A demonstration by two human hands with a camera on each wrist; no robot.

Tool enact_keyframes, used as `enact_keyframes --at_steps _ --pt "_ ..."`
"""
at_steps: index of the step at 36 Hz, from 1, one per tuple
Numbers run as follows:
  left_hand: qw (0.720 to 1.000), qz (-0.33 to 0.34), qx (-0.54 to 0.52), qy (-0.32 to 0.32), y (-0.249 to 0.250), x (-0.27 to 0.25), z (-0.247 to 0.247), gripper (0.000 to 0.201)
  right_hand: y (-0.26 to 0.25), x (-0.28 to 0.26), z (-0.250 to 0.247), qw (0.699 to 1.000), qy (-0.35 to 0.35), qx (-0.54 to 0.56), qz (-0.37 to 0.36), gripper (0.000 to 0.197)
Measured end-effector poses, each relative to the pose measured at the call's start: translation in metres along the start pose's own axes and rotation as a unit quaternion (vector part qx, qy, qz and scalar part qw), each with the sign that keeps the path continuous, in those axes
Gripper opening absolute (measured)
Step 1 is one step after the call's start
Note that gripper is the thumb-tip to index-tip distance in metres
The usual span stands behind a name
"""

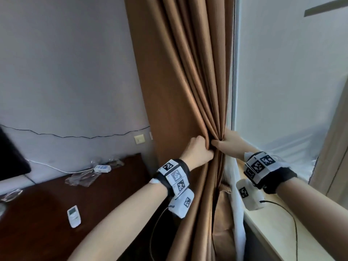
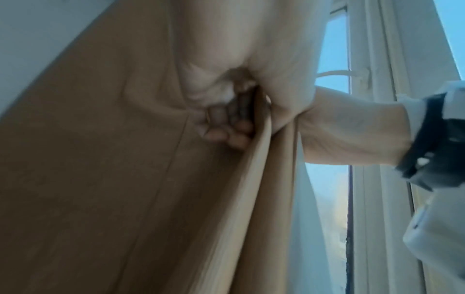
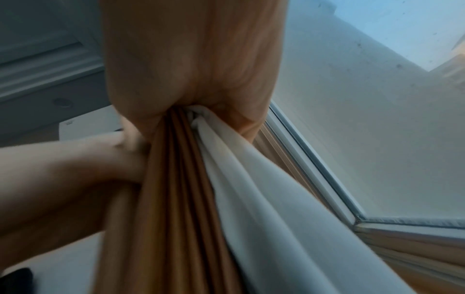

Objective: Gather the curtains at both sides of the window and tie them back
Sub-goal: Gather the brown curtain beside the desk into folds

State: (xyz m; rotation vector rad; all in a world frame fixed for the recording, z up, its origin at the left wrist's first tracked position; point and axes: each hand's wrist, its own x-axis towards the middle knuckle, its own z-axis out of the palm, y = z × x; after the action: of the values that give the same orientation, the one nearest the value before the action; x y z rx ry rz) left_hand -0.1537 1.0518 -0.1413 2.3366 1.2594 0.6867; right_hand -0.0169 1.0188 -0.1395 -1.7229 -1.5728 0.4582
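A brown curtain (image 1: 180, 76) hangs at the left side of the window (image 1: 286, 72), bunched into tight pleats at waist height. My left hand (image 1: 197, 149) grips the bunch from the left, fingers curled into the folds. From the window side my right hand (image 1: 225, 142) grips the same bunch, thumb across the front. In the left wrist view my left hand's fingers (image 2: 226, 127) dig into the brown cloth (image 2: 113, 179), with the right hand's wrist (image 2: 352, 131) beyond. The right wrist view shows the brown pleats (image 3: 181, 179) gathered together with a white lining (image 3: 251, 179).
A dark wooden desk (image 1: 47, 213) stands to the left with a white remote (image 1: 74, 216), a white adapter (image 1: 102, 168) and clear plastic wrappers. A pale window sill (image 1: 278, 232) runs at the lower right. A second brown curtain's edge (image 1: 331, 147) shows at far right.
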Motion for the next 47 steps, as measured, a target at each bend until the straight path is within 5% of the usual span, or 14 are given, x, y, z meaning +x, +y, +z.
enact_keyframes --at_steps 4,11,15,18,21,25,29,34,37,39,43,47 --pt "0.999 0.021 0.022 -0.045 0.007 0.001 0.001 0.029 -0.002 0.0 0.002 0.999 0.019 0.038 0.024 0.041" --pt "0.985 0.085 0.072 -0.134 0.0 0.001 0.012 0.052 0.002 0.004 0.002 0.994 0.026 0.091 0.061 0.109" --pt "0.976 0.075 0.038 -0.202 -0.009 0.008 0.008 0.065 0.0 0.002 0.001 0.998 0.039 0.031 0.026 0.071" --pt "0.961 0.064 -0.099 -0.251 -0.029 0.019 -0.006 0.046 -0.001 -0.003 -0.002 0.998 0.045 0.032 0.002 0.059" --pt "0.968 0.03 -0.187 -0.164 -0.062 0.042 -0.022 0.017 -0.002 -0.004 -0.005 0.999 0.016 0.025 -0.012 0.05" --pt "0.979 -0.09 -0.171 0.06 -0.126 0.082 -0.03 0.025 -0.002 -0.007 -0.008 0.999 -0.004 0.032 -0.014 0.023" --pt "0.931 -0.227 -0.206 0.198 -0.194 0.113 -0.035 0.077 -0.001 -0.011 -0.011 0.999 -0.001 0.039 -0.01 0.035" --pt "0.897 -0.269 -0.264 0.232 -0.228 0.124 -0.043 0.119 0.002 -0.012 -0.016 0.999 0.005 0.036 -0.009 0.055" --pt "0.888 -0.264 -0.311 0.214 -0.237 0.128 -0.042 0.126 0.003 -0.01 -0.018 0.999 0.007 0.034 -0.004 0.058" --pt "0.878 -0.263 -0.359 0.176 -0.235 0.125 -0.041 0.112 0.005 -0.008 -0.018 0.999 0.006 0.038 -0.003 0.057" --pt "0.893 -0.248 -0.332 0.174 -0.215 0.111 -0.039 0.046 0.008 -0.004 -0.015 0.999 0.019 0.049 0.005 0.049" --pt "0.914 -0.253 -0.233 0.216 -0.194 0.098 -0.035 0.028 0.009 0.0 -0.01 0.998 0.031 0.053 0.013 0.026"
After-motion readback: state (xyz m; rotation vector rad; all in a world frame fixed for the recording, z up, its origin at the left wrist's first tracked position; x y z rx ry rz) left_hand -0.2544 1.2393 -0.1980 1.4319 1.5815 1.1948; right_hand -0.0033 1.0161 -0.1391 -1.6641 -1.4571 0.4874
